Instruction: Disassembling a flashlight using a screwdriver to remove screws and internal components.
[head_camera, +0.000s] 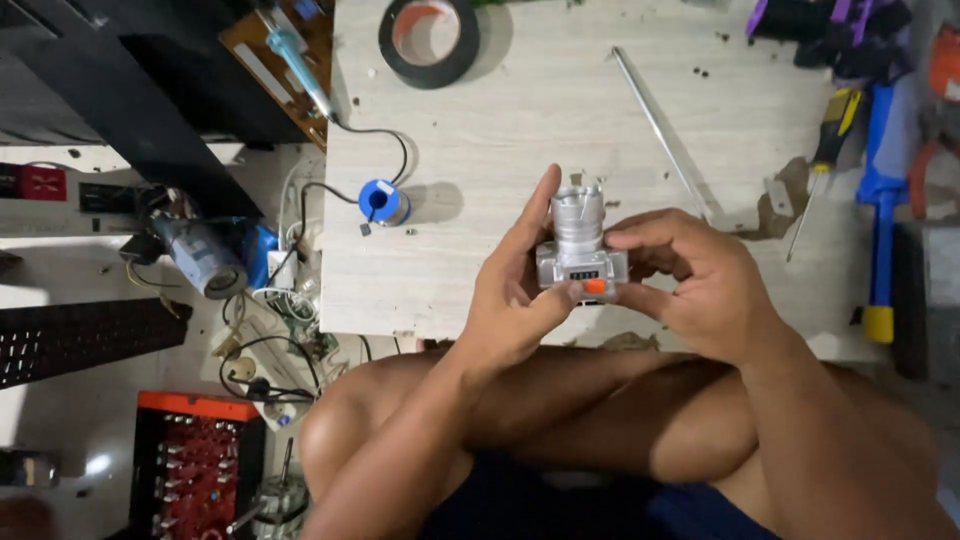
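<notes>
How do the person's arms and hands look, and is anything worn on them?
Both arms are bare from the hands to the lower edge of the picture: no sleeves show. The left hand and the right hand have no gloves, and no rings, watch or bands are visible on the fingers or wrists. No marks or tattoos can be seen. The nails are short.

One silver device (581, 250); one black tape roll (429, 38); one blue solder spool (382, 201); one screwdriver (826, 160); one soldering iron (296, 58).
</notes>
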